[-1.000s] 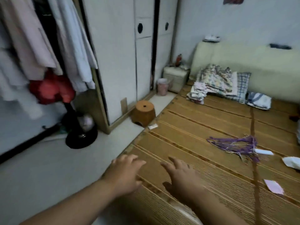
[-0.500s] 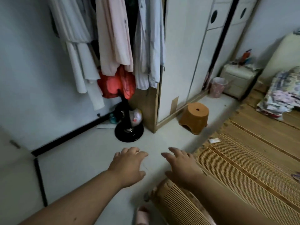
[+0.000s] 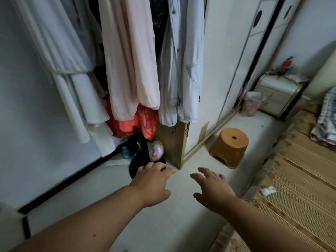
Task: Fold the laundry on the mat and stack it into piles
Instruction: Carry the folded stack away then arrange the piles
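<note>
Head view: pale hanging garments [image 3: 131,60] are filling the top, and the woven straw mat [image 3: 300,206] is lying at right, a patterned laundry pile [image 3: 325,124] sitting at its far edge. A round orange plastic stool [image 3: 230,144] is standing beside it; the left hand [image 3: 152,186] and right hand [image 3: 212,190] are hovering, fingers [image 3: 158,168] spread, holding nothing.

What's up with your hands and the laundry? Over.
Both empty: left hand open, right hand open. The laundry far right on the mat, untouched. A stool on floor beside mat.
</note>
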Demonstrator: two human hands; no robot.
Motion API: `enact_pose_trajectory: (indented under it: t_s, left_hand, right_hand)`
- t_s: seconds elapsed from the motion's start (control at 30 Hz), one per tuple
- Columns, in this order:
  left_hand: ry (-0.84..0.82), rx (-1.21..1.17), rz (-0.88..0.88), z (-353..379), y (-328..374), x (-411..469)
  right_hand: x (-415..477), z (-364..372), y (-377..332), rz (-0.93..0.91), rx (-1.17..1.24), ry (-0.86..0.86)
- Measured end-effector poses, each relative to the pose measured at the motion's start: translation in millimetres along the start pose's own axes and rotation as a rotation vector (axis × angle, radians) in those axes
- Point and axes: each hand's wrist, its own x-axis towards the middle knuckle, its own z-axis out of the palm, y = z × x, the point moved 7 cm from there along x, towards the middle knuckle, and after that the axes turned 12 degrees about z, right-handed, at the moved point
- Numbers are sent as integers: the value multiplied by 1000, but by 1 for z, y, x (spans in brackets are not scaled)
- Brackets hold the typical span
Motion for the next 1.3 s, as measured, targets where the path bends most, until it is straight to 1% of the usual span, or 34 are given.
enact_pose_trajectory:
  t_s: [0.13, 0.3, 0.5, 0.6, 0.73, 0.8, 0.93, 1.17, 1.3]
  left_hand:
    - [-32, 73, 165, -25, -15, 74]
    - [-64, 145, 400, -50, -3, 167]
    - [-114, 131, 574, -52, 45, 250]
    - [-125, 144, 657, -46, 87, 303]
    - [-173, 160, 685, -44, 138, 380]
    - [-174, 193, 700, -55, 165, 427]
    - [-181, 171, 714, -79, 211, 499]
    - [-209, 191, 754, -95, 263, 616]
    - [-207, 198, 847, -102, 302, 698]
  right_hand:
    - [48, -24, 15, 128, 22, 41]
    - [89, -51, 54, 341, 114, 114]
    - [97, -60, 118, 584, 219, 108]
    - [109, -62, 173, 689, 281, 124]
    - [133, -70, 250, 734, 324, 122]
    - [147, -83, 297, 749, 323, 135]
    - [169, -118, 377, 788, 323, 117]
    - [212, -150, 468, 877, 428, 135]
    - [244, -159, 528, 985, 412, 156]
